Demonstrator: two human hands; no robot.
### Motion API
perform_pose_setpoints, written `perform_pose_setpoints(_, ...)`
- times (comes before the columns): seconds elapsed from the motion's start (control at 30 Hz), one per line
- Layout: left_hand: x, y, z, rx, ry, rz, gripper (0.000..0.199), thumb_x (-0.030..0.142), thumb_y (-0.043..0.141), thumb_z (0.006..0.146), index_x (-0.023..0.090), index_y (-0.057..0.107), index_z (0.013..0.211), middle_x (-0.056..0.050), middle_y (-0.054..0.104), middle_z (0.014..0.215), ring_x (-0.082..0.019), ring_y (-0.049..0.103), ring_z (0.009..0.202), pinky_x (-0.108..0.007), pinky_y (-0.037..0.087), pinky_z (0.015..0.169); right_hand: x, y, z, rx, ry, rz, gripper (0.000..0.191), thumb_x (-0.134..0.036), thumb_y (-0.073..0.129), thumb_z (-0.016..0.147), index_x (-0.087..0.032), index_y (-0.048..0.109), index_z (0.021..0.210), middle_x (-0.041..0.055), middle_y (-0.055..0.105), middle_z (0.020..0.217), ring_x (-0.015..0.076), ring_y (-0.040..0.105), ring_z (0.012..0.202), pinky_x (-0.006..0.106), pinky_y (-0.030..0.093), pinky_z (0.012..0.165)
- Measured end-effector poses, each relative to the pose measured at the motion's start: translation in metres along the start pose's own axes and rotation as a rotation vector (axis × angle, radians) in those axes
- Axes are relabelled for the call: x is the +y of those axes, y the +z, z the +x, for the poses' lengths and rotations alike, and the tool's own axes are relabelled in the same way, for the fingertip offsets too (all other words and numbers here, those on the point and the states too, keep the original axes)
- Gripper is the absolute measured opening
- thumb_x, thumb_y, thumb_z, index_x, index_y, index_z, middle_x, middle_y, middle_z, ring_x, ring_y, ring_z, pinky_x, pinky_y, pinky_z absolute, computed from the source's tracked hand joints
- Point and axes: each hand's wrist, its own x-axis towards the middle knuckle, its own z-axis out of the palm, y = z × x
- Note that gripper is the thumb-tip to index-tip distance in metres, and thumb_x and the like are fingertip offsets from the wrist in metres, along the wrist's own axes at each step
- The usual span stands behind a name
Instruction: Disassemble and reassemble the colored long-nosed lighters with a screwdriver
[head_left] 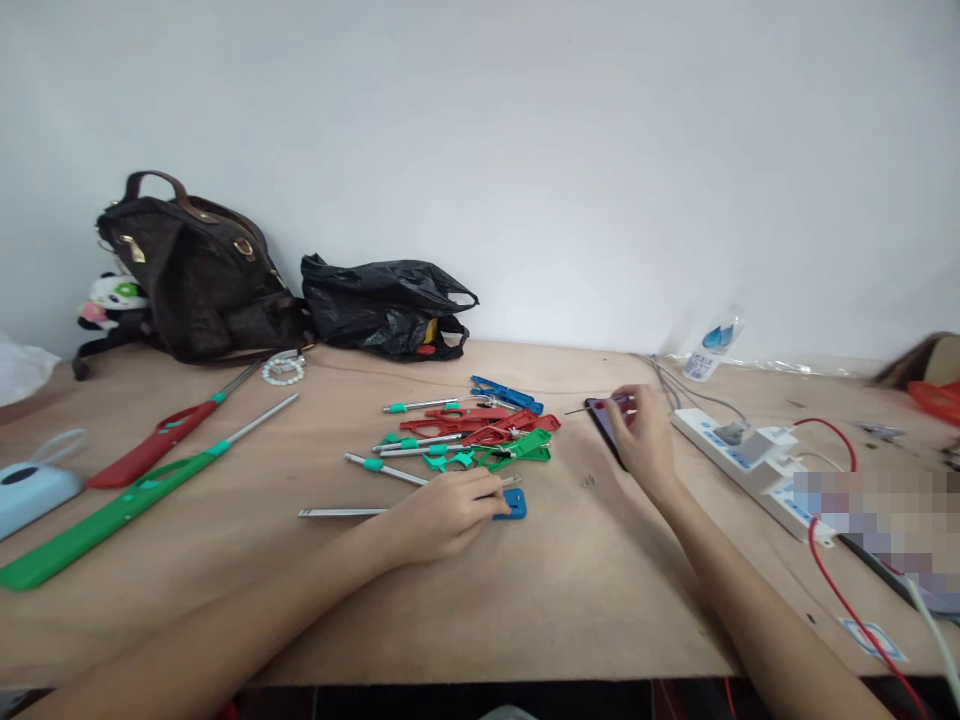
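My left hand [450,510] lies on a blue lighter [515,504], fingers bent round it. Its blue end shows past my fingertips, and a metal tube [341,513] sticks out on the other side; the middle is hidden. My right hand [646,435] pinches a small screwdriver [579,410], whose thin dark shaft points left. Most of its handle is covered by my fingers. Beneath that hand lies a dark phone [604,428]. Beyond my left hand is a pile of red casing parts [502,428], green casing parts [529,450], blue casing parts [506,392] and metal tubes [420,450].
At left lie a green stick lighter [127,515], a red stick lighter [161,445] and a bead bracelet [283,370]. A dark bag [195,280] and black plastic bag [382,305] stand along the wall. A power strip [720,440], cables and a bottle [712,345] are at right.
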Motion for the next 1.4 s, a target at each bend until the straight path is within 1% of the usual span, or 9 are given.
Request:
perform_pose_setpoints(0.03, 0.0, 0.0, 0.0, 0.003, -0.002, 0.001, 0.026, 0.009, 0.035, 0.095, 0.016, 0.059, 0.103, -0.008, 0.062, 0.096, -0.019, 0.056, 0.086, -0.029, 0.043, 0.072, -0.007, -0.002, -0.001, 0.021, 0.019, 0.228, 0.022, -0.041, 0.049, 0.091, -0.02, 0.05, 0.095, 0.0089, 0.062, 0.095, 0.0185, 0.06, 0.07, 0.032, 0.047, 0.06)
perform_pose_setpoints(0.07, 0.0, 0.001, 0.0, 0.005, -0.002, 0.004, 0.026, 0.009, 0.035, 0.095, 0.016, 0.059, 0.103, -0.008, 0.062, 0.097, -0.019, 0.056, 0.086, -0.029, 0.043, 0.072, -0.016, -0.004, -0.003, 0.01, 0.038, 0.431, 0.023, -0.043, 0.049, 0.092, -0.021, 0.046, 0.097, 0.0082, 0.063, 0.096, 0.0168, 0.061, 0.065, 0.03, 0.047, 0.055)
perform_pose_setpoints(0.1, 0.0, 0.001, 0.0, 0.005, -0.002, 0.006, 0.026, 0.01, 0.035, 0.095, 0.016, 0.059, 0.104, -0.008, 0.062, 0.097, -0.02, 0.056, 0.086, -0.029, 0.043, 0.073, -0.024, -0.004, -0.006, -0.041, 0.055, 0.602, 0.023, -0.044, 0.049, 0.092, -0.023, 0.044, 0.098, 0.0073, 0.064, 0.096, 0.0156, 0.061, 0.062, 0.03, 0.048, 0.054)
perform_pose_setpoints(0.17, 0.0, 0.001, -0.001, 0.005, 0.002, 0.008, 0.025, 0.01, 0.036, 0.095, 0.016, 0.059, 0.104, -0.008, 0.062, 0.097, -0.02, 0.056, 0.087, -0.029, 0.043, 0.074, -0.04, -0.003, -0.015, -0.171, 0.083, 0.814, 0.023, -0.045, 0.049, 0.093, -0.024, 0.041, 0.099, 0.0036, 0.065, 0.087, 0.0144, 0.061, 0.059, 0.031, 0.051, 0.055)
perform_pose_setpoints(0.23, 0.0, 0.002, -0.001, 0.006, 0.006, 0.007, 0.025, 0.01, 0.036, 0.095, 0.015, 0.058, 0.104, -0.008, 0.062, 0.098, -0.019, 0.056, 0.087, -0.029, 0.043, 0.074, -0.052, 0.001, -0.026, -0.293, 0.081, 0.897, 0.022, -0.043, 0.05, 0.094, -0.023, 0.042, 0.099, 0.0011, 0.063, 0.081, 0.0138, 0.061, 0.057, 0.031, 0.053, 0.055)
perform_pose_setpoints(0.33, -0.001, 0.003, -0.001, 0.005, 0.008, 0.005, 0.024, 0.009, 0.037, 0.095, 0.015, 0.058, 0.104, -0.009, 0.062, 0.099, -0.02, 0.056, 0.088, -0.029, 0.043, 0.075, -0.059, 0.007, -0.039, -0.449, 0.051, 0.937, 0.021, -0.042, 0.047, 0.096, -0.023, 0.042, 0.101, 0.0014, 0.062, 0.081, 0.0138, 0.063, 0.058, 0.032, 0.055, 0.056)
perform_pose_setpoints(0.43, -0.002, 0.004, -0.001, 0.001, 0.007, 0.012, 0.025, 0.009, 0.037, 0.095, 0.016, 0.059, 0.107, -0.008, 0.062, 0.098, -0.02, 0.056, 0.089, -0.029, 0.043, 0.076, -0.059, 0.01, -0.044, -0.496, 0.023, 0.944, 0.019, -0.04, 0.045, 0.097, -0.022, 0.043, 0.103, 0.0012, 0.062, 0.081, 0.0135, 0.063, 0.06, 0.032, 0.055, 0.059)
perform_pose_setpoints(1.13, -0.002, 0.004, -0.001, 0.001, -0.002, 0.005, 0.026, 0.01, 0.036, 0.096, 0.016, 0.059, 0.105, -0.008, 0.063, 0.097, -0.019, 0.056, 0.087, -0.029, 0.042, 0.073, -0.056, 0.011, -0.044, -0.501, 0.0, 0.919, 0.016, -0.037, 0.043, 0.099, -0.022, 0.045, 0.104, 0.0026, 0.062, 0.084, 0.0133, 0.064, 0.063, 0.031, 0.054, 0.06)
perform_pose_setpoints(1.4, 0.0, 0.001, 0.0, 0.009, 0.007, 0.0, 0.027, 0.01, 0.035, 0.096, 0.017, 0.06, 0.103, -0.008, 0.063, 0.097, -0.019, 0.057, 0.086, -0.029, 0.044, 0.074, -0.057, 0.011, -0.044, -0.496, 0.021, 0.897, 0.02, -0.042, 0.044, 0.098, -0.022, 0.044, 0.103, 0.0025, 0.062, 0.083, 0.0138, 0.064, 0.062, 0.031, 0.055, 0.059)
